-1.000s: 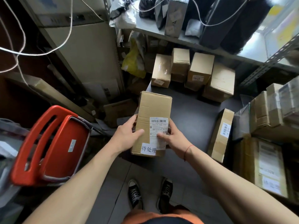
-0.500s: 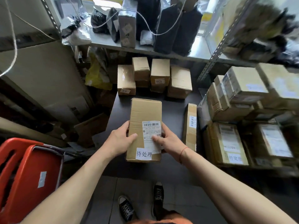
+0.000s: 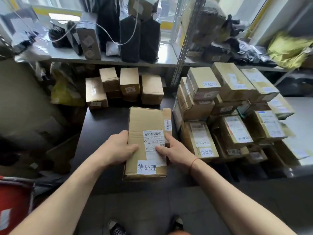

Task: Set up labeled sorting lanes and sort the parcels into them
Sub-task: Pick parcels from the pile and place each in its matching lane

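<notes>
Hands, left hand (image 3: 116, 148) and right hand (image 3: 176, 150), grip the labelled parcel (image 3: 146, 143) by its sides above the dark surface (image 3: 101, 126), now carried closer to the stacked parcels (image 3: 225, 106), likely its lane.

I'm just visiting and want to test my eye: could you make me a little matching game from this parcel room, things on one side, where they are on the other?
Things:
1. held cardboard box
2. black bags
3. yellow-green bag
4. red cart

Places:
A. bottom left corner
B. upper shelf, far right
C. between the left hand and right hand
D. upper shelf, middle

Pairs: 1-C, 2-D, 3-B, 4-A
</notes>
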Action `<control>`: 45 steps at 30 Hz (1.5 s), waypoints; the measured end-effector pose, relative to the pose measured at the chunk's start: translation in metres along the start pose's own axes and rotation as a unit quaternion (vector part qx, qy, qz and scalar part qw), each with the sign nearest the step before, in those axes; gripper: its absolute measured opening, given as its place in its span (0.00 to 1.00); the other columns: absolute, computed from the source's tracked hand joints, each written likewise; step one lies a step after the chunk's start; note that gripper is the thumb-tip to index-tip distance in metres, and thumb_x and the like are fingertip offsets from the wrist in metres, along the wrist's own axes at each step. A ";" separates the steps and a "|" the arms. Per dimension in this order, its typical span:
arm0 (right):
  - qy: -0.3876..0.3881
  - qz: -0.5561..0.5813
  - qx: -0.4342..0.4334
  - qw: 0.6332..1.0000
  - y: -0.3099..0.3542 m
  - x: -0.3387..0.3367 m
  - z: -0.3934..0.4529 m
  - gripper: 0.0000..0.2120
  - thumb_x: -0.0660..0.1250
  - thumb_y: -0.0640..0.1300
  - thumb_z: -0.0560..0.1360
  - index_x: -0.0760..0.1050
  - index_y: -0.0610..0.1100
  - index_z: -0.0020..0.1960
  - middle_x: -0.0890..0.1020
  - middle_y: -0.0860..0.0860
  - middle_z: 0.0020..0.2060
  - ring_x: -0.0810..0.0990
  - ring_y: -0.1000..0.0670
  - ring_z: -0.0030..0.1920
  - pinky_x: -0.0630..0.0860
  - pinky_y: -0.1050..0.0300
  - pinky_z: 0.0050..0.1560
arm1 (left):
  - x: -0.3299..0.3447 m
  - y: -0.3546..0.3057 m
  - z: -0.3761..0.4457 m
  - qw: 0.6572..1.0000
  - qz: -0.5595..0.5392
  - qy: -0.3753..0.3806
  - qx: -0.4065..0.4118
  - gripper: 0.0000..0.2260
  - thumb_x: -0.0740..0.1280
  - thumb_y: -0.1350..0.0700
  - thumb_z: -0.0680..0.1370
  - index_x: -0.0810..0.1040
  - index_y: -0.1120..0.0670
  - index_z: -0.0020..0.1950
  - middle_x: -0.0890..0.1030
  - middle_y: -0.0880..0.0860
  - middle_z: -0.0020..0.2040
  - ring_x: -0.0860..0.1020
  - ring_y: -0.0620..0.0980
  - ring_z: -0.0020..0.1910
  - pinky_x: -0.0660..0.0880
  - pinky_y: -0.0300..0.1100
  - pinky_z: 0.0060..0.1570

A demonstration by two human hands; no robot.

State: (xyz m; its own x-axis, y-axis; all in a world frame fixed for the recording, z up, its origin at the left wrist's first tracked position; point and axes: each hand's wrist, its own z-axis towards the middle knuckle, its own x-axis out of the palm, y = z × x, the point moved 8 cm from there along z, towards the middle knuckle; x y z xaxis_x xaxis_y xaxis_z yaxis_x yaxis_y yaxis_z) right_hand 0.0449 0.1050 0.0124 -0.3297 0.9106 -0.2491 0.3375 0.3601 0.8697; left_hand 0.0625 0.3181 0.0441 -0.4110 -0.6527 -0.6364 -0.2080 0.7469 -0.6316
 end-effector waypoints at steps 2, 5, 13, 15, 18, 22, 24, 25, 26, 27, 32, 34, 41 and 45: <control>-0.003 -0.005 -0.008 1.000 -0.001 -0.027 -0.012 0.23 0.73 0.50 0.78 0.73 0.59 0.71 0.86 0.55 0.59 0.86 0.53 0.59 0.85 0.46 0.57 | 0.009 -0.023 -0.006 1.000 -0.029 0.000 -0.003 0.17 0.72 0.46 0.78 0.75 0.49 0.63 0.83 0.48 0.58 0.84 0.47 0.52 0.86 0.48 0.48; 0.003 -0.015 -0.031 0.999 0.001 -0.072 -0.033 0.20 0.74 0.49 0.79 0.75 0.60 0.68 0.87 0.56 0.57 0.86 0.52 0.58 0.85 0.47 0.55 | 0.032 -0.061 -0.015 0.994 -0.106 0.002 -0.004 0.15 0.75 0.51 0.77 0.76 0.50 0.61 0.85 0.48 0.56 0.87 0.48 0.48 0.86 0.50 0.41; 0.024 -0.046 -0.028 0.998 -0.003 -0.195 -0.080 0.23 0.74 0.54 0.74 0.76 0.64 0.68 0.87 0.55 0.57 0.87 0.47 0.56 0.85 0.34 0.51 | 0.099 -0.162 -0.020 0.979 -0.201 0.018 0.030 0.13 0.74 0.52 0.79 0.80 0.50 0.62 0.87 0.51 0.56 0.88 0.52 0.50 0.86 0.56 0.45; 0.023 -0.053 -0.023 0.998 -0.005 -0.217 -0.085 0.22 0.74 0.54 0.74 0.76 0.65 0.67 0.88 0.54 0.55 0.88 0.44 0.56 0.85 0.34 0.52 | 0.110 -0.183 -0.017 0.982 -0.185 0.011 0.041 0.09 0.71 0.51 0.80 0.81 0.46 0.60 0.87 0.48 0.55 0.88 0.51 0.51 0.86 0.54 0.46; 0.013 -0.060 -0.019 0.998 -0.010 -0.242 -0.088 0.20 0.73 0.50 0.78 0.76 0.61 0.68 0.88 0.54 0.54 0.88 0.46 0.55 0.86 0.43 0.45 | 0.121 -0.208 -0.011 0.987 -0.154 0.002 0.044 0.06 0.67 0.54 0.81 0.82 0.45 0.54 0.87 0.46 0.53 0.87 0.48 0.50 0.86 0.51 0.44; -0.005 -0.064 -0.004 0.998 -0.018 -0.261 -0.088 0.18 0.71 0.46 0.81 0.76 0.58 0.69 0.87 0.55 0.54 0.87 0.50 0.54 0.87 0.43 0.46 | 0.137 -0.229 -0.002 0.984 -0.173 0.018 0.026 0.08 0.65 0.59 0.82 0.82 0.48 0.56 0.86 0.47 0.52 0.87 0.48 0.44 0.84 0.46 0.34; -0.007 -0.058 0.003 0.998 -0.021 -0.268 -0.087 0.18 0.71 0.45 0.81 0.76 0.57 0.69 0.88 0.55 0.54 0.88 0.51 0.53 0.87 0.40 0.49 | 0.144 -0.235 0.002 0.984 -0.177 0.027 0.022 0.10 0.64 0.59 0.83 0.82 0.51 0.60 0.86 0.49 0.54 0.88 0.48 0.44 0.84 0.47 0.35; -0.007 -0.055 0.006 0.998 -0.023 -0.271 -0.085 0.17 0.71 0.45 0.81 0.76 0.57 0.69 0.88 0.55 0.54 0.88 0.51 0.53 0.87 0.40 0.49 | 0.147 -0.237 0.003 0.983 -0.180 0.029 0.021 0.10 0.64 0.60 0.83 0.82 0.52 0.61 0.86 0.49 0.54 0.88 0.48 0.43 0.84 0.47 0.35; -0.006 -0.056 0.010 0.998 -0.025 -0.274 -0.083 0.17 0.70 0.45 0.81 0.76 0.57 0.69 0.88 0.56 0.54 0.88 0.51 0.52 0.87 0.41 0.48 | 0.150 -0.240 0.005 0.982 -0.183 0.032 0.020 0.10 0.64 0.60 0.83 0.81 0.52 0.61 0.86 0.49 0.53 0.88 0.47 0.42 0.84 0.46 0.34; -0.007 -0.057 0.014 0.998 -0.026 -0.276 -0.082 0.18 0.70 0.45 0.81 0.76 0.57 0.69 0.88 0.56 0.54 0.88 0.52 0.52 0.87 0.44 0.46 | 0.152 -0.242 0.008 0.982 -0.184 0.033 0.019 0.10 0.63 0.61 0.83 0.81 0.52 0.61 0.86 0.48 0.53 0.87 0.46 0.41 0.84 0.46 0.34; -0.009 -0.054 0.021 0.998 -0.028 -0.285 -0.073 0.18 0.69 0.43 0.82 0.76 0.56 0.70 0.87 0.56 0.53 0.88 0.55 0.45 0.81 0.56 0.34 | 0.154 -0.249 0.020 0.982 -0.186 0.027 0.018 0.12 0.63 0.60 0.83 0.81 0.52 0.63 0.86 0.48 0.53 0.88 0.48 0.44 0.84 0.46 0.35; -0.002 -0.050 0.017 0.999 -0.025 -0.287 -0.068 0.18 0.69 0.42 0.82 0.75 0.54 0.71 0.87 0.56 0.55 0.88 0.55 0.48 0.84 0.54 0.36 | 0.153 -0.249 0.026 0.981 -0.191 0.027 0.013 0.11 0.64 0.60 0.83 0.80 0.52 0.64 0.86 0.49 0.55 0.87 0.50 0.48 0.84 0.47 0.36; 0.001 -0.101 0.022 0.995 -0.024 -0.289 -0.053 0.22 0.71 0.47 0.81 0.73 0.57 0.73 0.86 0.57 0.58 0.87 0.51 0.55 0.86 0.49 0.42 | 0.156 -0.245 0.034 0.980 -0.196 0.028 -0.001 0.11 0.63 0.61 0.83 0.79 0.54 0.63 0.85 0.49 0.54 0.87 0.49 0.46 0.84 0.46 0.34; 0.006 -0.083 0.045 0.995 -0.041 -0.282 -0.053 0.20 0.70 0.44 0.82 0.73 0.56 0.72 0.86 0.57 0.55 0.86 0.53 0.53 0.85 0.53 0.43 | 0.170 -0.238 0.035 0.983 -0.181 0.042 -0.003 0.10 0.62 0.61 0.83 0.80 0.50 0.58 0.86 0.47 0.52 0.87 0.48 0.48 0.86 0.50 0.41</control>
State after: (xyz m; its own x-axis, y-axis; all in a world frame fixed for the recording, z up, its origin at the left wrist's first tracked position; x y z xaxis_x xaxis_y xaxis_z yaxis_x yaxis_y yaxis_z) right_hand 0.0771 -0.1770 0.0690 -0.3983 0.8344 -0.3809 0.3545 0.5230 0.7751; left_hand 0.0732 0.0253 0.0705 -0.3810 -0.8631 -0.3315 -0.3586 0.4684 -0.8074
